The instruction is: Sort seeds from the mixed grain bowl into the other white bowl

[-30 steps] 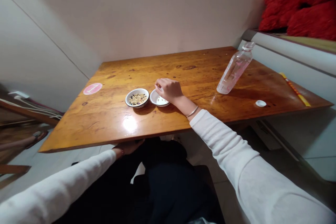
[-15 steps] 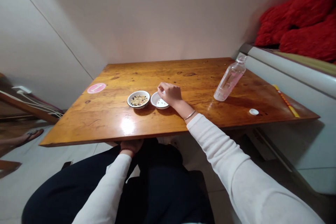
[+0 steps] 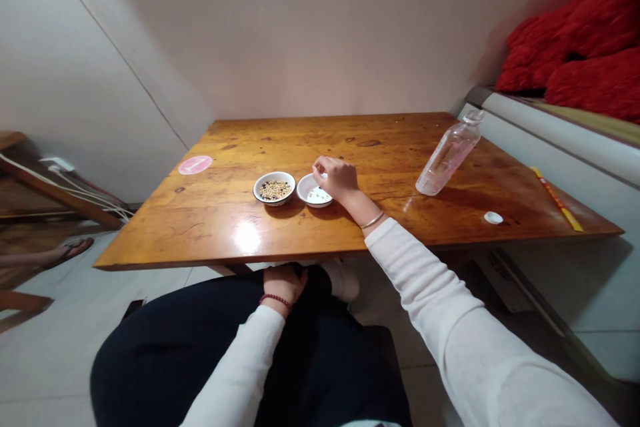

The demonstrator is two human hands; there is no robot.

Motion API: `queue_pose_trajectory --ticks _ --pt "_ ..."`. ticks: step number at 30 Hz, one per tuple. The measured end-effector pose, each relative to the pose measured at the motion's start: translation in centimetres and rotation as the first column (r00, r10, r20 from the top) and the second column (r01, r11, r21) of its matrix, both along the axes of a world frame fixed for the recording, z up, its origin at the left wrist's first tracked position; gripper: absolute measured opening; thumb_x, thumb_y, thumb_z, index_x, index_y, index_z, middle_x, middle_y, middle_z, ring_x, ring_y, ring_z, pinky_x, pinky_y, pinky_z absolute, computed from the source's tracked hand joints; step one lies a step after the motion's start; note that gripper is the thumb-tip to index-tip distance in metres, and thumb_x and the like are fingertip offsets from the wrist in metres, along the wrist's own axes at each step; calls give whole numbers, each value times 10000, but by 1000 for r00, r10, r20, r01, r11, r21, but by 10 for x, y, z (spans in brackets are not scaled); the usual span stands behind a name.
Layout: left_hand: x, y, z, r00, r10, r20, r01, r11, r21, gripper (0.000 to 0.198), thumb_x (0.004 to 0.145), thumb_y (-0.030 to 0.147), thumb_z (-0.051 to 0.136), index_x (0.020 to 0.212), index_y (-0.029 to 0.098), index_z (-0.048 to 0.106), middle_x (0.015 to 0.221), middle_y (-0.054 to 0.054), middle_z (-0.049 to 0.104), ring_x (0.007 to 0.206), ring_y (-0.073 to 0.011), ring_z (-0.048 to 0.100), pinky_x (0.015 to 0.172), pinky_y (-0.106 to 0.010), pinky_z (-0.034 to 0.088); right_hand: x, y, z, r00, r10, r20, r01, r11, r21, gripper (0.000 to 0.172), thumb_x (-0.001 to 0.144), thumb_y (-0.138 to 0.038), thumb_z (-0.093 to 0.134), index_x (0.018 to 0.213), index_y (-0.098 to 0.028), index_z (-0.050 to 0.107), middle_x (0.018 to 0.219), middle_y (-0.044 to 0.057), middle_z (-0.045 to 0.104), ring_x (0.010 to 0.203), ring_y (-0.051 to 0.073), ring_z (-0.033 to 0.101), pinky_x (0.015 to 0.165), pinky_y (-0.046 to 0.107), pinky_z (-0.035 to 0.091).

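Observation:
Over the white bowl with a few small pale beans [image 3: 315, 196], my right hand [image 3: 339, 178] hangs with thumb and fingers pinched together. Whatever is between the fingertips is too small to make out. Just to its left stands a dark-rimmed white bowl [image 3: 259, 192] filled with mixed yellow, black and reddish beans [image 3: 275, 190]. Below the table's front edge, my left hand [image 3: 284, 282] rests on my dark trousers, a red bead bracelet on its wrist. Its back faces up and most of its fingers are hidden.
Both bowls stand on a wooden table [image 3: 200, 213]. A clear bottle [image 3: 447, 157] stands to the right, with a white cap [image 3: 493, 217] and a yellow-red stick [image 3: 556, 199] beyond. A pink round sticker [image 3: 195, 165] lies left. A wall closes the back.
My left hand has moved right along my lap and out from beneath the table edge. The view has shifted slightly. My right hand stays pinched over the right bowl.

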State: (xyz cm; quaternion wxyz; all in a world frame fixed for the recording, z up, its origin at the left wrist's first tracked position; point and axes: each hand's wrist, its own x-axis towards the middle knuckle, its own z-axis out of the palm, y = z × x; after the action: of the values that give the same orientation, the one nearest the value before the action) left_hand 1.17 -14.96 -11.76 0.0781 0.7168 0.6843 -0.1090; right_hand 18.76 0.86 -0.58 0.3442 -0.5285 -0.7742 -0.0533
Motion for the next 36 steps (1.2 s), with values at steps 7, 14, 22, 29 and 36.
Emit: queue_pose_trajectory --ticks 7,14,22,29,36 --pt "45 -17 6 996 -90 4 89 996 13 606 878 545 357 1045 76 703 959 -211 692 903 -336 637 792 -428 431 -5 1 -3 998 36 57 -37 999 15 186 913 -301 459 902 -206 619 884 34 696 831 175 613 657 265 328" --pt "58 0 -1 989 -134 61 135 991 -13 591 898 523 351 1084 74 689 990 -207 688 974 -333 617 840 -426 413 -6 1 -1 994 50 102 -54 998 28 209 925 -307 444 917 -199 622 869 38 690 802 168 602 651 270 311" --pt "81 0 -1 973 -189 134 195 980 -33 554 917 468 345 1034 61 701 976 -205 693 925 -349 628 818 -445 420 -7 3 2 995 55 85 -53 998 -21 218 932 -304 441 926 -185 624 892 40 691 821 161 608 657 265 321" --pt "88 0 4 954 -268 135 269 963 11 532 937 420 330 1059 35 675 958 -227 681 898 -358 632 794 -445 423 -6 7 5 995 42 93 -39 998 -40 180 916 -315 468 905 -212 615 875 10 696 797 150 618 636 259 325" --pt "106 -42 16 929 -367 51 369 929 -35 464 851 276 548 1244 29 579 1164 -283 596 1088 -388 559 896 -500 403 -4 11 0 997 5 76 -4 1000 -13 121 863 -260 505 826 -215 611 787 2 690 731 143 611 641 258 323"
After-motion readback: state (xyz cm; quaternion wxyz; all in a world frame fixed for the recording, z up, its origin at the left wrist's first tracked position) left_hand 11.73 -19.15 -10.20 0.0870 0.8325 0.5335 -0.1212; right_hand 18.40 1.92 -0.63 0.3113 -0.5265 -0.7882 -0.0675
